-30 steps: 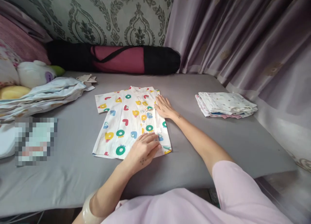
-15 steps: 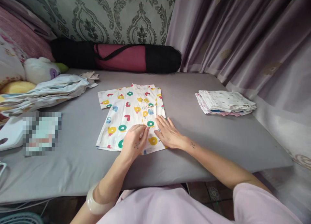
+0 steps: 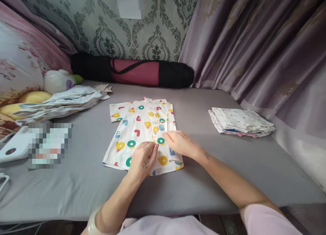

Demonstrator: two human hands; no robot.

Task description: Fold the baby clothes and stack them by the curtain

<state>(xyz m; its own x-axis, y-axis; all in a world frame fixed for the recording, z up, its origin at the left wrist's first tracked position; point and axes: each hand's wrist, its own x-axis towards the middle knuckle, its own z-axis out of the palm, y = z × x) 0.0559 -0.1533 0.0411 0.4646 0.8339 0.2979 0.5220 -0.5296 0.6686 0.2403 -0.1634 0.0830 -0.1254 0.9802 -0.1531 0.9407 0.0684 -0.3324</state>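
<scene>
- From my end, the shirt (image 3: 145,126) lies front up on the grey sheet (image 3: 84,184), collar away from the wearer and hem near, squarely under both hands.
- What I see changed most is the right hand (image 3: 182,143): half a second ago it lay flat, fingers spread, along the shirt's right edge. Now it is drawn up and curled, fingers bunched and blurred; I cannot tell whether they pinch any cloth.
- The left hand (image 3: 144,156) stays over the lower front, fingers bent and together; whether cloth is caught in them I cannot tell.
- With the right hand shifted, I get a better look at the lower right corner, where a bit of hem appears turned over.
- I read this as a pause in pressing that side flat. One sleeve shows, on the left; the right edge runs straight, so I judge that side folded in.
- The folded stack (image 3: 243,121) sits well apart on the right, the loose clothes (image 3: 63,102) on the left.
</scene>
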